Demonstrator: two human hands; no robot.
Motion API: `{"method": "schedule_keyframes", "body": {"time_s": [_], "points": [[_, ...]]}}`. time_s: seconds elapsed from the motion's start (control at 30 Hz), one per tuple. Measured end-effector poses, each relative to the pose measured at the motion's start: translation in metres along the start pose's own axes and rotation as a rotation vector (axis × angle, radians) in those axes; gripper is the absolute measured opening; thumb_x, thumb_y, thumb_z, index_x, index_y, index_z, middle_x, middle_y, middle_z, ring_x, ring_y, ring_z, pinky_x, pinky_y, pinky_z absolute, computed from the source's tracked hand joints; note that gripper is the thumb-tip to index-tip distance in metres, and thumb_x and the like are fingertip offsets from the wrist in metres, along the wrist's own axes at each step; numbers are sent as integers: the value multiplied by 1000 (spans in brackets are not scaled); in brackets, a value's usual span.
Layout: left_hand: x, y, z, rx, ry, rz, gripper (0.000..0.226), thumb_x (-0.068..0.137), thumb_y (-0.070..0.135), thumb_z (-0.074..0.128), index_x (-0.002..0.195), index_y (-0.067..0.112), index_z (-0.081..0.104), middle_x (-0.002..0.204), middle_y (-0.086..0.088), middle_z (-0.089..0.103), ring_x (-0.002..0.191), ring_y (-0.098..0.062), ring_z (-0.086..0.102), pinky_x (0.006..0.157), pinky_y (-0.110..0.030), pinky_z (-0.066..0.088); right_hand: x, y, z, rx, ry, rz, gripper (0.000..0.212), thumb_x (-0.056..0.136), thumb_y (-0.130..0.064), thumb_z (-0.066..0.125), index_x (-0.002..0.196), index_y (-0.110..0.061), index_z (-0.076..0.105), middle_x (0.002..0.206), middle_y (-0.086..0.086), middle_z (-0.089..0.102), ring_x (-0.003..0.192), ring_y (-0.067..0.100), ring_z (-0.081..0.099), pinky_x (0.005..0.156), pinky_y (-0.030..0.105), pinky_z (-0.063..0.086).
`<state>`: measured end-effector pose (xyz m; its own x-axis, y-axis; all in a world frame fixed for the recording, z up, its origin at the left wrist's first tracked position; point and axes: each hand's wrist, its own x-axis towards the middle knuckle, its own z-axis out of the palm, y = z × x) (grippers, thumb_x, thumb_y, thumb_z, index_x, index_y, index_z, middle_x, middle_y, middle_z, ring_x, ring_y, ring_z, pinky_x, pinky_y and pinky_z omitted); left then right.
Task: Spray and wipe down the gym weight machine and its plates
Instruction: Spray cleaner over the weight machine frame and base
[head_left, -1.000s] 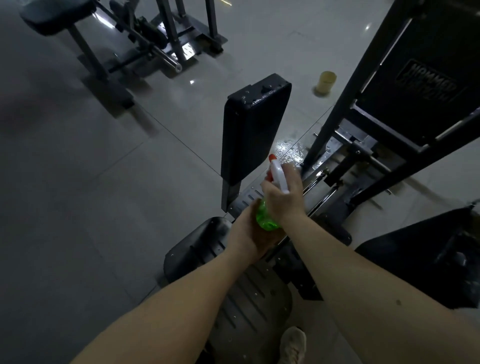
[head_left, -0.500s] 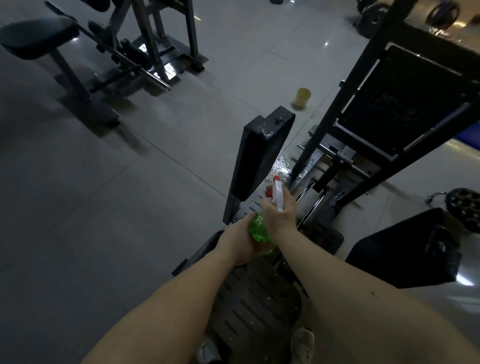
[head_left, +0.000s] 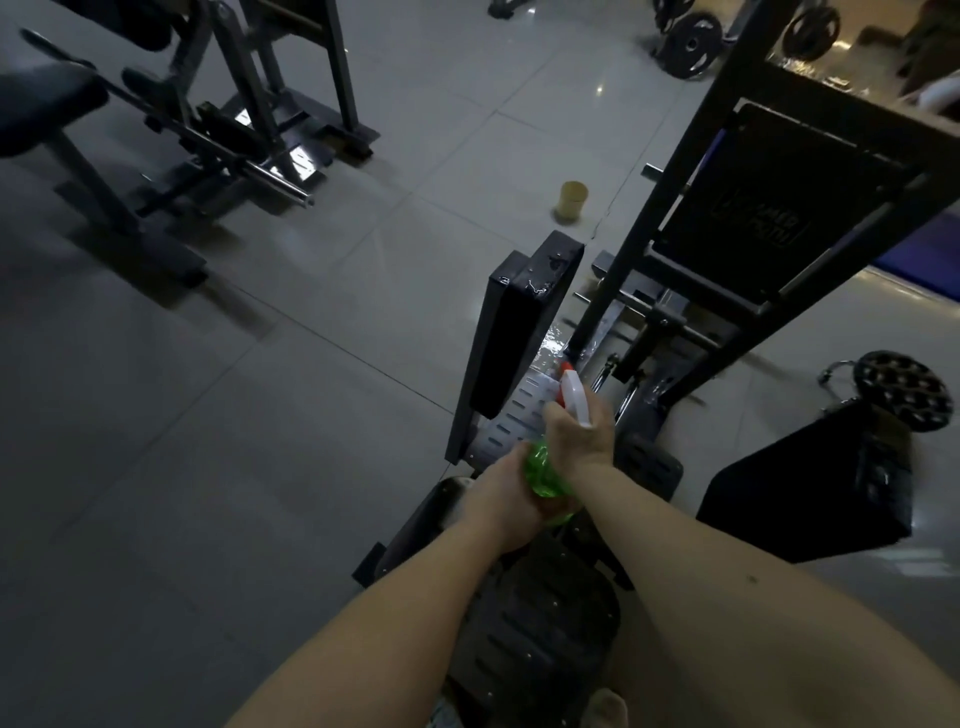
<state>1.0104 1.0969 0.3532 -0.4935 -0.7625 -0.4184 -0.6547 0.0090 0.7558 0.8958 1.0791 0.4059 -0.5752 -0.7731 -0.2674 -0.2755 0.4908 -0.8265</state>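
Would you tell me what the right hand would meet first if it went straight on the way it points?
Most likely the wet foot of the black upright post, just past the spray bottle that the right hand grips; the upright pad lies left of that line. Depth is hard to judge.

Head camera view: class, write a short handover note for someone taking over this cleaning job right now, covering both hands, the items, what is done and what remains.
Left hand grips the green body of the spray bottle; right hand holds its white trigger head, nozzle aimed at the machine base.
Upright pad has droplets on its top edge; the slotted rail beside it shines wet at its far end.
Done: spraying here. Left: wiping, though no cloth is in view. Weight plates are far off across the floor, and whether they are sprayed cannot be told.
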Motion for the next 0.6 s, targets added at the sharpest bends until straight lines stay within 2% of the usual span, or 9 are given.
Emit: {"method": "schedule_keyframes", "body": {"time_s": [0.07,0.1,0.2,0.23,0.33,0.4,0.47,0.5,0.6], "points": [[1,3,4,1,2,2,84,74,55,82,143,32,40,125,12,62,112,-11,59,99,-39,52,4,7,-4,-5,-17,-21,21,79,-32,50,98,-27,58,100,5,63,90,21,61,81,20,52],[1,4,6,-1,6,2,86,74,56,82,144,31,39,127,12,62,113,-10,58,100,-38,51,5,8,-6,3,-27,-23,21,77,-33,52,97,-30,58,102,6,63,92,22,61,82,22,53],[2,9,12,32,-10,-7,91,75,59,78,148,30,34,135,11,58,123,-10,57,105,-37,49,5,14,-9,7,-29,-39,16,70,-27,53,86,-30,56,96,14,58,87,36,60,80,51,58],[2,10,15,37,-9,-14,92,73,62,77,148,31,33,135,11,58,124,-11,57,105,-38,49,5,12,-10,2,-18,-43,12,71,-24,51,83,-27,54,91,14,57,82,37,59,76,52,57],[3,14,20,13,21,-41,81,70,59,82,136,40,38,124,17,61,115,-9,60,100,-41,52,8,12,-15,-27,23,-96,8,79,-17,49,75,-23,47,77,8,53,69,30,54,64,42,50],[5,13,24,1,19,-44,81,69,59,83,135,42,38,123,17,61,115,-8,60,100,-42,52,7,13,-17,-20,15,-90,7,76,-21,50,78,-28,49,86,9,55,76,31,57,67,46,53],[6,11,27,6,15,-39,91,67,65,79,142,40,35,130,17,59,119,-8,58,103,-42,52,4,14,-19,-9,-10,-58,15,71,-28,54,85,-34,53,98,8,53,85,29,56,76,43,54],[7,10,29,14,16,-35,93,67,67,79,144,39,34,132,18,57,121,-7,57,104,-42,51,3,13,-19,-5,-11,-55,17,70,-29,55,85,-35,53,97,7,52,84,27,55,74,41,53],[5,11,33,-3,21,-27,83,72,59,81,140,37,38,120,24,53,114,-1,53,105,-35,47,5,14,-20,0,12,-90,10,71,-24,49,77,-31,48,80,3,52,69,21,50,63,37,45]]}}
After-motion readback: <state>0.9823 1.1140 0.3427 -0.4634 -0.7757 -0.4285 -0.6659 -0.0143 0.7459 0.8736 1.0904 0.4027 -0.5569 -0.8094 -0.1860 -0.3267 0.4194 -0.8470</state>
